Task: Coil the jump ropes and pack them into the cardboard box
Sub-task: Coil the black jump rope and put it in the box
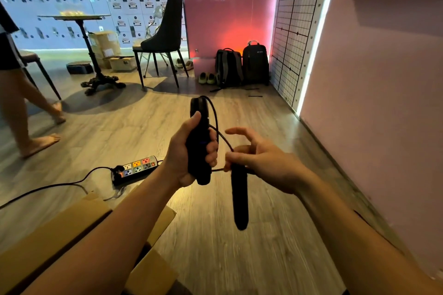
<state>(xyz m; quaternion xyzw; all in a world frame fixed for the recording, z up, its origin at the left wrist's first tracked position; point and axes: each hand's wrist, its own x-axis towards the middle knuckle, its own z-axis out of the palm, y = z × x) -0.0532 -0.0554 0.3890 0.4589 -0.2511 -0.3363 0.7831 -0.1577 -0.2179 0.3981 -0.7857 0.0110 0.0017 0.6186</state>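
Jump rope (pixel 216 116) is held up in front of me, above the wooden floor (pixel 239 258), between both hands. In the head view, my left hand (pixel 184 153) is clamped round the upright handle (pixel 202 132), with the thumb up its side and the fingers wrapped round the front. From that handle's top the rope arcs out to the right and drops toward my right hand (pixel 263 163). That hand holds the hanging handle (pixel 240 203) by its top end, between the thumb and the lower fingers, with the forefinger sticking out straight. The exact hold is partly hidden.

Both handles run roughly up and down, just beside each other. The hanging one sits lower and to the right. I reckon laying them side by side comes next, then winding the slack. The cardboard box (pixel 60 227) lies open low on my left, under the left forearm, so the left hand is nearer to it. A power strip (pixel 136 167) lies on the floor just beyond the box.
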